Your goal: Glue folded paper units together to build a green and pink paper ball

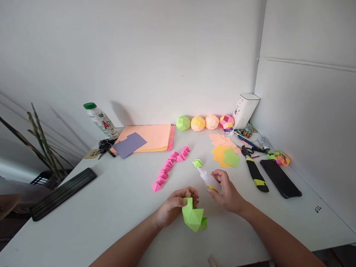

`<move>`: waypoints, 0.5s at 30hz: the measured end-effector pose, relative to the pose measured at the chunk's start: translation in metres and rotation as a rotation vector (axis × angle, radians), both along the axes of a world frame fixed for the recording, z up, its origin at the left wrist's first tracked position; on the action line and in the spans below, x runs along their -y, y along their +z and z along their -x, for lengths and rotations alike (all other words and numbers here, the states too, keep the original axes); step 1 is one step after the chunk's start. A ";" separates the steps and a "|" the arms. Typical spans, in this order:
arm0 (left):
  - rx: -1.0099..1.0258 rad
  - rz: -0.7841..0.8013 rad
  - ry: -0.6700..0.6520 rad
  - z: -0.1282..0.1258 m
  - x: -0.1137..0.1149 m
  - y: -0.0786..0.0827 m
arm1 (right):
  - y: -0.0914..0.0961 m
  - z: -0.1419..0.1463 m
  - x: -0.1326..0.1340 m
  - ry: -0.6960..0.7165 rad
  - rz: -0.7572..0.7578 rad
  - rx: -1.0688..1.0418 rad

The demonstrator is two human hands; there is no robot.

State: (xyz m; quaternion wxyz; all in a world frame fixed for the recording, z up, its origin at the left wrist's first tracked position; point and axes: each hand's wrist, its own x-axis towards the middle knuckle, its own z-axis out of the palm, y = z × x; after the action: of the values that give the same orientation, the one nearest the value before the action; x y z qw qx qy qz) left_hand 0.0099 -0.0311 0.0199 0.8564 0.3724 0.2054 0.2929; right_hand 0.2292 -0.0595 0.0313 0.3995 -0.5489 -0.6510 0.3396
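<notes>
My left hand [178, 205] pinches a partly built green folded-paper shape [194, 218] by its upper left edge, just above the table. Between the fingers of my right hand [228, 193] is a white glue bottle [210, 181], tilted with its nozzle pointing up and left. The nozzle tip is close to a small green folded-paper piece [197, 163] lying on the table; whether they touch I cannot tell. A crooked row of several pink folded-paper pieces [164, 170] lies left of it.
Four-sided sheets of coloured paper [150, 135] and a bottle with a green cap [101, 120] stand or lie at the back left. Paper balls [197, 124] line the wall. Cut paper [231, 158], a utility knife [256, 174] and a black phone [280, 178] lie to the right.
</notes>
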 end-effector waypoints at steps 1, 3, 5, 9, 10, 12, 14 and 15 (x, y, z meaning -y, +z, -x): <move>-0.004 -0.005 -0.002 0.000 0.000 0.000 | 0.003 0.000 0.001 0.024 0.021 -0.048; -0.024 -0.032 -0.028 0.000 0.000 -0.001 | 0.009 -0.002 0.001 0.071 0.096 -0.172; -0.043 -0.059 -0.063 0.000 -0.001 -0.002 | 0.014 -0.005 0.000 0.089 0.174 -0.310; -0.063 -0.096 -0.106 0.001 -0.002 -0.002 | 0.018 -0.008 -0.001 0.073 0.271 -0.550; -0.071 -0.099 -0.113 0.001 -0.003 -0.001 | 0.018 -0.008 0.000 0.084 0.289 -0.589; -0.095 -0.092 -0.136 0.001 -0.003 0.000 | 0.017 -0.007 0.001 0.113 0.317 -0.629; -0.121 -0.079 -0.161 0.002 -0.003 0.001 | 0.017 -0.005 0.002 0.134 0.322 -0.632; -0.129 -0.077 -0.169 0.002 -0.003 0.002 | 0.017 -0.004 0.002 0.140 0.320 -0.631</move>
State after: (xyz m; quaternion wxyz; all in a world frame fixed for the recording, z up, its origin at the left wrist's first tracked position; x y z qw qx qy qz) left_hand 0.0078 -0.0284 0.0215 0.8480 0.4392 0.2164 0.2030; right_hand 0.2332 -0.0618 0.0486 0.4655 -0.4265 -0.4703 0.6166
